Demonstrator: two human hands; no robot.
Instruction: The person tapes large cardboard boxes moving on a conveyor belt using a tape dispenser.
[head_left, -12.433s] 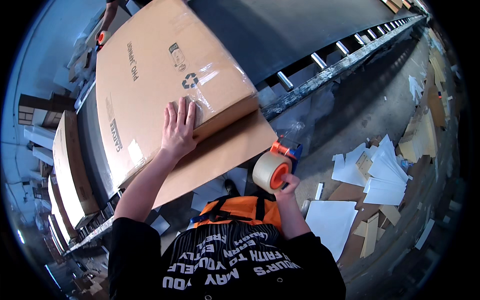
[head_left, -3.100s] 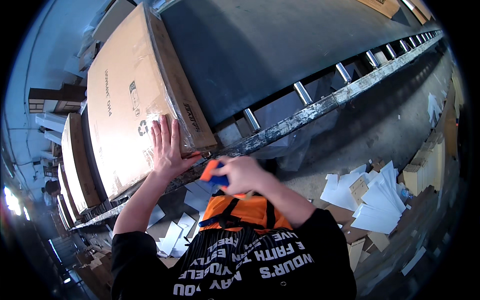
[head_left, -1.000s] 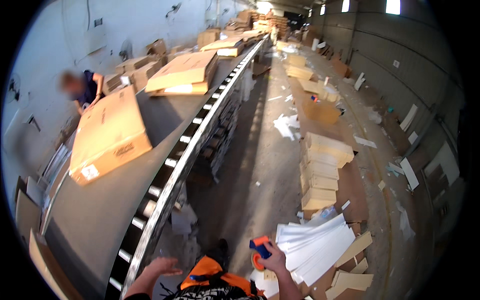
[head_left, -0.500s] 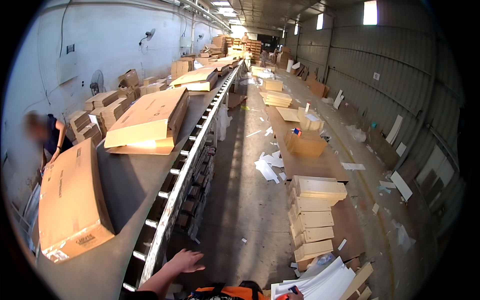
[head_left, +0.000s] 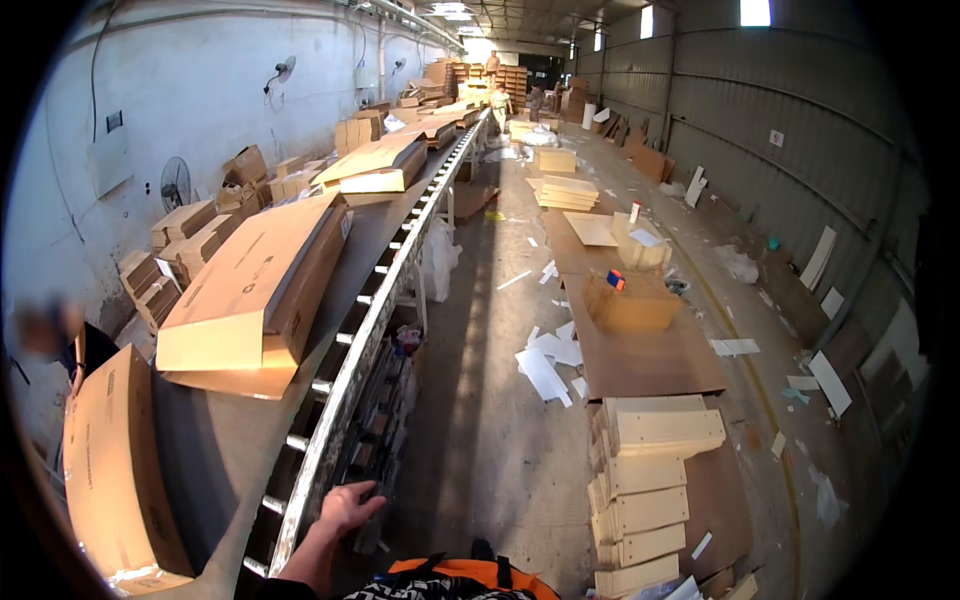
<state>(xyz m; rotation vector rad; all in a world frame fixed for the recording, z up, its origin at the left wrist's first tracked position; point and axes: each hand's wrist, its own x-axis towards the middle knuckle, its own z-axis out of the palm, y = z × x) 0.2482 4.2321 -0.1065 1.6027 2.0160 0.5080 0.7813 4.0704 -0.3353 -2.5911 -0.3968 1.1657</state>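
My left hand (head_left: pixel 350 507) hangs beside the right-hand rail (head_left: pixel 325 450) of the conveyor, its fingers loosely bent and apart with nothing in them. My right hand is out of the picture. On the conveyor belt (head_left: pixel 215 450) a long closed cardboard box (head_left: pixel 115 470) lies at the near left. Just beyond it sits a larger carton (head_left: pixel 240 285) with its end flap folded out. Another flat carton (head_left: pixel 375 165) follows farther along. An orange and black item (head_left: pixel 470 572) shows at the lower edge, in front of my body.
Stacked pale wooden panels (head_left: pixel 640 480) stand at the right on brown boards. A cardboard box (head_left: pixel 632 300) with a red and blue object (head_left: pixel 615 280) on it is beyond them. White scraps (head_left: pixel 548 365) litter the aisle. At far left a co-worker (head_left: pixel 85 350) leans near the near box.
The cartons on the belt have come nearer. My view has moved forward along the aisle. My right hand, with a red and blue object at the lower edge before, has left the picture.
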